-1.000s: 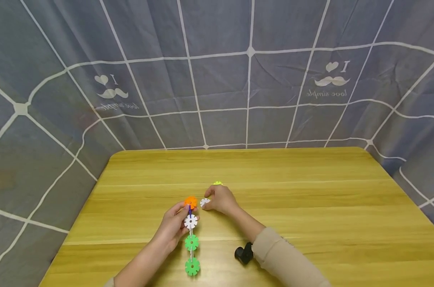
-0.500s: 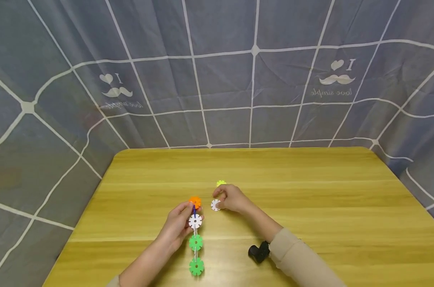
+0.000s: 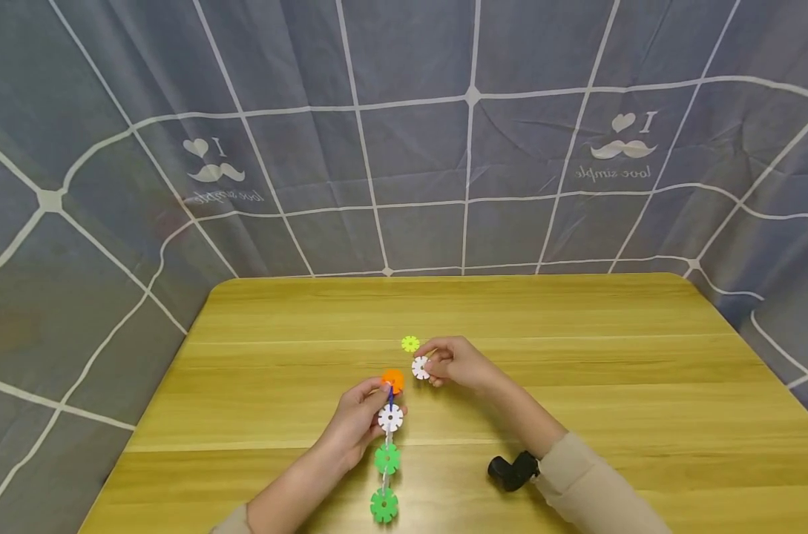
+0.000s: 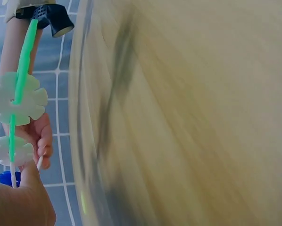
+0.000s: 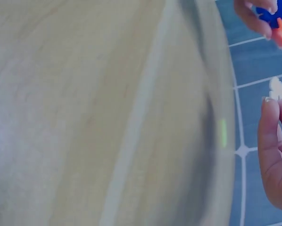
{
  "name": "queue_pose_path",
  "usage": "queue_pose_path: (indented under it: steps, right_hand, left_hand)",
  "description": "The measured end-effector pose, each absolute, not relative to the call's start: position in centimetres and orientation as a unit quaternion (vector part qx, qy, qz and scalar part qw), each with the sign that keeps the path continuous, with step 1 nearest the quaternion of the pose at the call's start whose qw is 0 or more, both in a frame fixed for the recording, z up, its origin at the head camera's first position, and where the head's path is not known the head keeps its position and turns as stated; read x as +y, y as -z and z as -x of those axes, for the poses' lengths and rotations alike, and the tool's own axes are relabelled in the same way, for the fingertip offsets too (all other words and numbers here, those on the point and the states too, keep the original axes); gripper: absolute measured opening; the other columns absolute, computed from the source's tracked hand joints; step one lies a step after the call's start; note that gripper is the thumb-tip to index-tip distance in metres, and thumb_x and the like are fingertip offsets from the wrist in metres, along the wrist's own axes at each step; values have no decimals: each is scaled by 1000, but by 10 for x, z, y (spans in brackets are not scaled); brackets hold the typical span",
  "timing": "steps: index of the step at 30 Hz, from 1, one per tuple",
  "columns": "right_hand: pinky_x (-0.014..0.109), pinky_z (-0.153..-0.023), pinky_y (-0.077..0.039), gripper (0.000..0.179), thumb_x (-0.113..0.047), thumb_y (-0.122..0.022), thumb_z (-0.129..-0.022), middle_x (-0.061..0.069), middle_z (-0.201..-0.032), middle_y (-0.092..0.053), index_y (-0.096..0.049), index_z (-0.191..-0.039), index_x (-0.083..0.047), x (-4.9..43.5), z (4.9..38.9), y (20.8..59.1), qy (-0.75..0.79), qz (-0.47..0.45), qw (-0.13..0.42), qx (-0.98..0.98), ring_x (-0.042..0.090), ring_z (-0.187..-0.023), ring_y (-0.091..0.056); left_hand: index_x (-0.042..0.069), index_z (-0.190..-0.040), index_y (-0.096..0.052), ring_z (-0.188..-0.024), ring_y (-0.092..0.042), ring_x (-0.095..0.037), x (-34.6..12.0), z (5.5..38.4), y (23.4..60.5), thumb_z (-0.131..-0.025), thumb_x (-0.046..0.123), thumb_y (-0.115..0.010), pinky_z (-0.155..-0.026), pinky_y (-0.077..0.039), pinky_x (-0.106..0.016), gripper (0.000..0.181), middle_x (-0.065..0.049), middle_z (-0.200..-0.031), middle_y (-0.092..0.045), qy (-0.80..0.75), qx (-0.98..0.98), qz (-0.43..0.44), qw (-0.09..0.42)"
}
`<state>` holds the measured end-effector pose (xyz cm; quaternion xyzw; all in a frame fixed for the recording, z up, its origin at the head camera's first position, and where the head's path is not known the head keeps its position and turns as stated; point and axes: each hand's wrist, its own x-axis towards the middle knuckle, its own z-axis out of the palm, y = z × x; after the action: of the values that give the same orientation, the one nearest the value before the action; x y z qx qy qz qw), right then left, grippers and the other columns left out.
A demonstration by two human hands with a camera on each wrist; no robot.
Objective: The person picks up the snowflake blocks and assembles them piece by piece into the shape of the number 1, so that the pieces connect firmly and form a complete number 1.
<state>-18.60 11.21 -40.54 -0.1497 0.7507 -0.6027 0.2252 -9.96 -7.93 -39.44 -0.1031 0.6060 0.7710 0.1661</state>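
Observation:
My left hand (image 3: 358, 421) grips the upper end of a chain of slotted snowflake discs. At its top is an orange disc (image 3: 393, 380) beside the thumb. Below it, a blue disc (image 3: 391, 398) shows edge-on. Further down come a white disc (image 3: 390, 417) and two green discs (image 3: 386, 459), joined by pale discs seen edge-on. My right hand (image 3: 460, 361) pinches a loose white snowflake disc (image 3: 420, 368) by its edge between thumb and fingers, a short way right of the orange disc and apart from it. In the right wrist view this white disc (image 5: 276, 88) stands at the fingertips.
A yellow-green disc (image 3: 410, 343) lies on the wooden table (image 3: 277, 319), just beyond the right hand. A black wrist camera (image 3: 513, 471) sits at the right sleeve. Behind the table hangs a grey curtain (image 3: 417, 148) with white lines.
Both hands have moved right, the left with the chain and the right with the white disc. The yellow-green disc, earlier partly covered by the right hand, now shows fully.

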Motion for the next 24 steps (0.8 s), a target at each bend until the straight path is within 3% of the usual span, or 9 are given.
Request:
queue_pose_path:
  steps: [15,24]
  right_hand:
    - [30,-71,-55,27,8,-50,-91,5,-79,-59,-51,-118,13,115,181,394,658,138,229,704,13,-67,-59]
    - [24,-68,-54,27,7,-50,-91,5,-80,-58,-51,-116,14,114,182,391,664,153,243,691,12,-68,-57]
  left_hand:
    - [-9,-119,-48,-84,-66,-18,-64,100,393,-98,9,-44,-76,-54,-26,28,-19,-106,-60,-790,580,72,187]
    - [-7,-116,-50,-80,-66,-14,-61,100,393,-98,11,-46,-74,-54,-25,26,-12,-100,-61,-794,569,72,198]
